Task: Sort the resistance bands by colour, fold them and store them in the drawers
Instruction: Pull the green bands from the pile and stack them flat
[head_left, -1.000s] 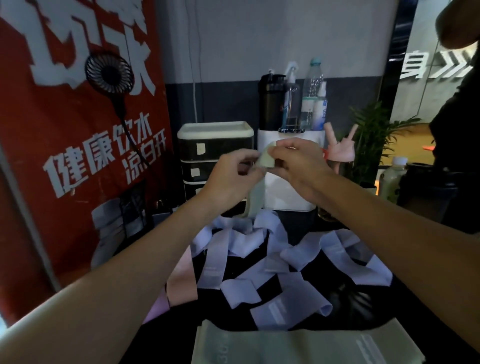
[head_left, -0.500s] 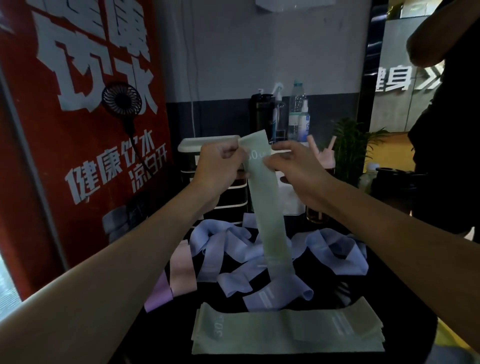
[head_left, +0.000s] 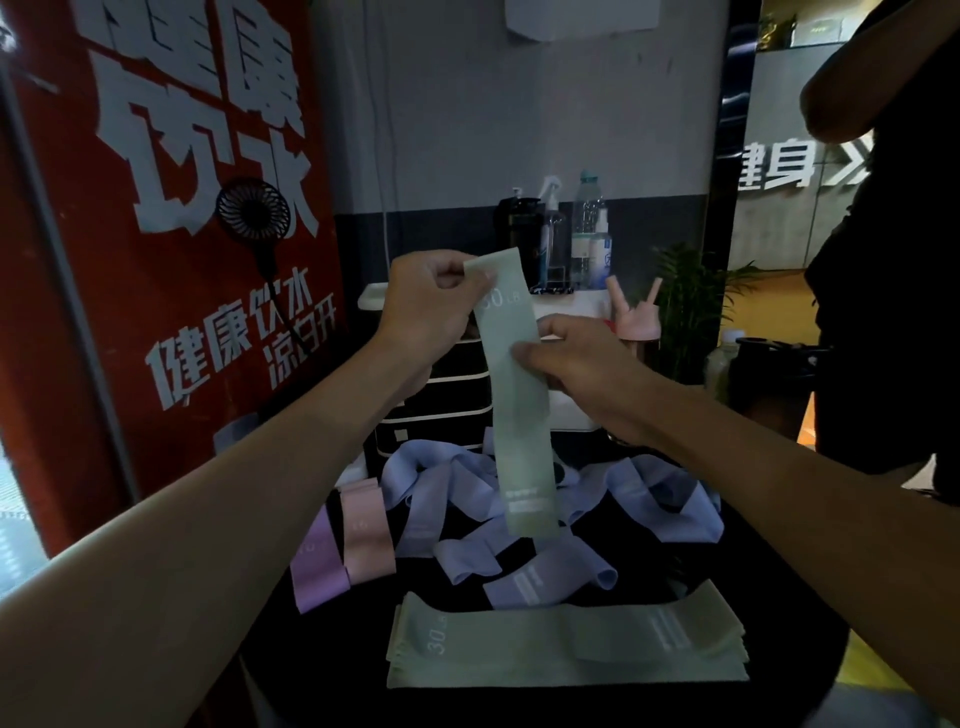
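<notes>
Pale green elastic resistance band hangs lengthwise, top edge clamped in the left grip, upper part in the right grip, evidently to straighten it for folding; matching green stack lies below both.

**Hidden, cropped and unreadable**

The black drawer unit is mostly hidden behind the left hand and the green resistance band; only slivers of its fronts show. Fingers of the right hand pass out of sight behind the strip. The white print near the band's lower end is too fine to read. The layers in the folded green stack cannot be counted. A bystander in black is cropped at the right edge, the red poster at top and left.
</notes>
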